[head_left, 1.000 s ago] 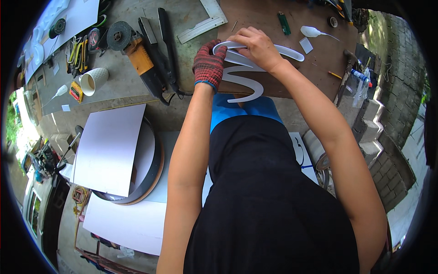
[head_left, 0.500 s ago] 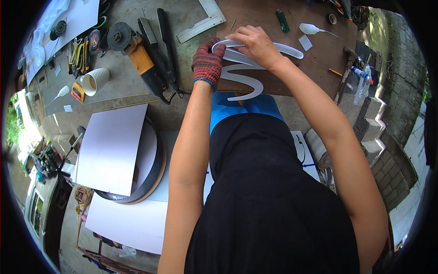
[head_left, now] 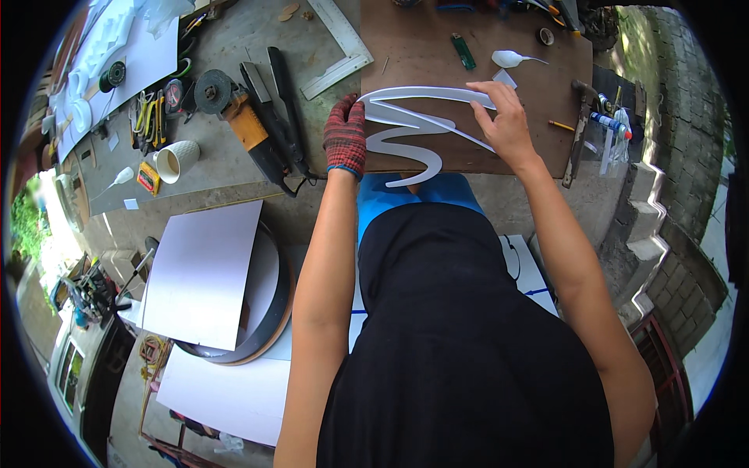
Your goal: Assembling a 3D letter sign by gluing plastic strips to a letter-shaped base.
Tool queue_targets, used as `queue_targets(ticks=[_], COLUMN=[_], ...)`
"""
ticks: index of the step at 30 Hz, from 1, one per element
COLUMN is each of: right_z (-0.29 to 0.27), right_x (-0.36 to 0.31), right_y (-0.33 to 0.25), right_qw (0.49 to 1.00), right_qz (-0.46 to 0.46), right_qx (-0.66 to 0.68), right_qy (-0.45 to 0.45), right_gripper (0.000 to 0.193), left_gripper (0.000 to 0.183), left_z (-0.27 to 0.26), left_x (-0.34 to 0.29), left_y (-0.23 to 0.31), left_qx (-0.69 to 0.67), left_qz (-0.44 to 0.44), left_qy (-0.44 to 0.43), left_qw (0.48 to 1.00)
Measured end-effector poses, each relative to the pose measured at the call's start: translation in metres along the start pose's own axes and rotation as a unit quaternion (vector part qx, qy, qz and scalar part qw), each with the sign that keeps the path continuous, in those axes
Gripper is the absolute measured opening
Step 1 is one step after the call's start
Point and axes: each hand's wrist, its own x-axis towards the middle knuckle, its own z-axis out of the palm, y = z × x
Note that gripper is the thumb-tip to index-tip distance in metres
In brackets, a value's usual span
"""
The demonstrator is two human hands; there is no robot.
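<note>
A white, curvy cut-out piece [head_left: 431, 160] with several swooping arms lies at the near edge of the brown tabletop. A thin white strip [head_left: 425, 92] arches along its far side. My left hand [head_left: 346, 139], in a red and black knit glove, is closed on the left end, where the strip meets the cut-out piece. The bare right hand [head_left: 505, 125] pinches the strip near its right end, thumb below and fingers above. A straight white edge runs from the left hand down toward the right wrist; whether it belongs to the strip or the piece, I cannot tell.
Left on the table are an angle grinder [head_left: 242, 117], a white cup [head_left: 178, 161] and pliers [head_left: 147, 121]. A metal square [head_left: 339, 54] lies farther back. Toward the right are a green lighter [head_left: 463, 51], a white squeeze bottle [head_left: 511, 58] and a pencil [head_left: 562, 125].
My right hand has moved right, away from the left hand, to the right part of the strip. The strip now spreads in a wider arc. The left hand keeps its hold.
</note>
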Motion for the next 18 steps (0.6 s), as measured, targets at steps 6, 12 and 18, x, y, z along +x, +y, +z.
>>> queue_targets(ticks=[6,12,18], right_z=[-0.016,-0.022,-0.016], right_x=[-0.037,-0.056,-0.066], right_y=[0.014,0.017,0.008], right_qw=[0.995,0.994,0.996], right_qz=[0.092,0.096,0.072], right_qx=[0.025,0.035,0.047], right_qy=[0.001,0.028,0.022], right_gripper=[0.026,0.025,0.024], left_gripper=[0.038,0.036,0.038], left_z=[0.003,0.011,0.011], left_x=[-0.002,0.011,0.012], left_y=[0.004,0.016,0.026], left_qx=[0.075,0.118,0.147], left_qz=[0.014,0.034,0.11], left_qy=[0.017,0.018,0.03], left_qw=[0.997,0.992,0.982])
